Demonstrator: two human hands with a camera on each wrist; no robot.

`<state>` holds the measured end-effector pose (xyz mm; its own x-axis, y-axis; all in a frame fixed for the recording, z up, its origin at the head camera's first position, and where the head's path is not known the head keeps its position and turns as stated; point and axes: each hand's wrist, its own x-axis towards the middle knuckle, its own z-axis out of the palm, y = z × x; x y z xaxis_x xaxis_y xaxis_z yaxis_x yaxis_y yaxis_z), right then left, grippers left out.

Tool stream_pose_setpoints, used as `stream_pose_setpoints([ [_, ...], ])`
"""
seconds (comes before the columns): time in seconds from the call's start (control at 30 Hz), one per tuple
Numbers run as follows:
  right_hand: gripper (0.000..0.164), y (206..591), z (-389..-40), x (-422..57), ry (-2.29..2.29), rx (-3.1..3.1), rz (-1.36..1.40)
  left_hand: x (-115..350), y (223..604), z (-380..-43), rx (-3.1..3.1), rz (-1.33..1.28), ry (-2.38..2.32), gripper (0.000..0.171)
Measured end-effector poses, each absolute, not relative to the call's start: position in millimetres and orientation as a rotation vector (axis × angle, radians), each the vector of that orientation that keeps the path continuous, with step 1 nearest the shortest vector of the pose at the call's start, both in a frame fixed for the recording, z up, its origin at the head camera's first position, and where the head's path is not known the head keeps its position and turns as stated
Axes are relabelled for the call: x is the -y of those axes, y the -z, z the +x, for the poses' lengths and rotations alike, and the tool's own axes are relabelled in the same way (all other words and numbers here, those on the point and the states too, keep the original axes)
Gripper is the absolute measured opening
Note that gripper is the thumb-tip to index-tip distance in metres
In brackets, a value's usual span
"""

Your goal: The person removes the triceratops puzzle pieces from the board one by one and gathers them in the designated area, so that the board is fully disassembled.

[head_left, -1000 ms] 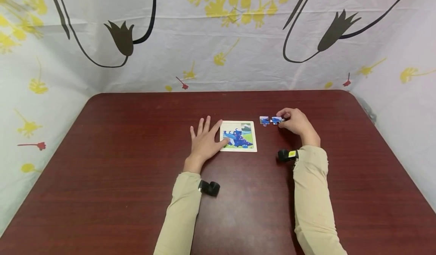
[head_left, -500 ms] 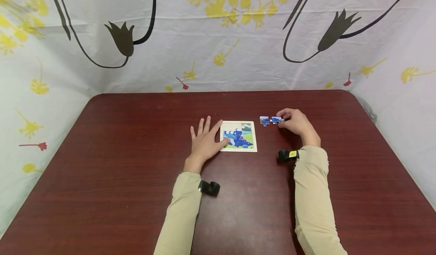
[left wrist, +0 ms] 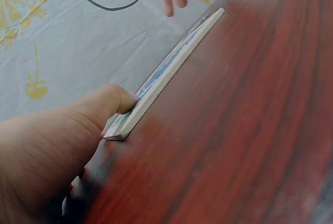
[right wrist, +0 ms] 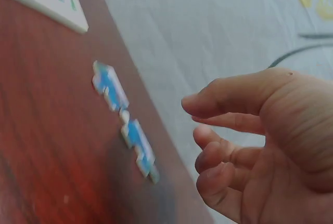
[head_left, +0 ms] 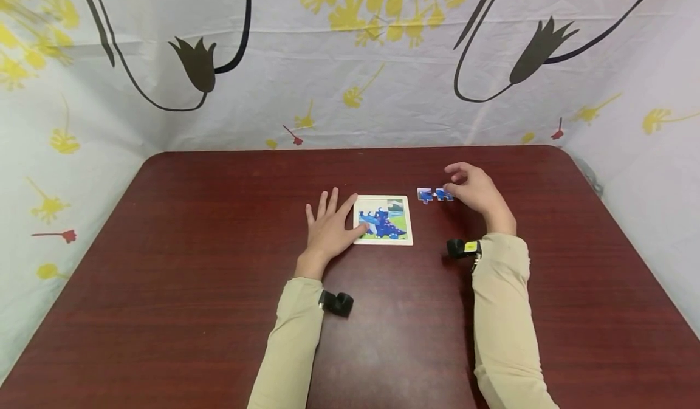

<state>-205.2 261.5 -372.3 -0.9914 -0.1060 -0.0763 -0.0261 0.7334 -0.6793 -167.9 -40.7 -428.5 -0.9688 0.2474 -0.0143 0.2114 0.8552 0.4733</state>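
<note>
A wooden puzzle frame (head_left: pixel 383 243) with a blue dinosaur picture lies flat mid-table, its upper part holding a gap. My left hand (head_left: pixel 328 231) rests at its left side, fingers spread and straight; in the left wrist view the thumb (left wrist: pixel 122 99) lies on the frame's corner. To the frame's right lie two loose blue jigsaw pieces, a left one (head_left: pixel 425 195) and a right one (head_left: pixel 442 195), end to end. Over the right piece hovers my right hand (head_left: pixel 478 193), fingers loosely bent. In the right wrist view nothing shows between its fingertips, which are apart from both pieces.
The dark red wooden table (head_left: pixel 191 263) spreads around the frame and has rounded far corners. A white cloth (head_left: pixel 350 50) with printed flowers hangs behind it and along both sides. Each wrist wears a black strapped device.
My right hand has let go of the right jigsaw piece and risen slightly, its fingers parting. The piece stays on the table. My left hand and the frame keep their place.
</note>
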Motion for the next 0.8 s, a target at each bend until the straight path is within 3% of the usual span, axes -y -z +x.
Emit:
stream_pose_setpoints([
  [0.3, 0.020, 368, -212, -218, 0.977, -2.744, -0.354, 41, 429, -169, -2.944, 0.365, -0.747, 0.074],
  [0.8, 0.019, 375, -209, -178, 0.826, -2.598, -0.413, 39, 430, -171, -2.945, 0.346, -0.715, 0.075],
])
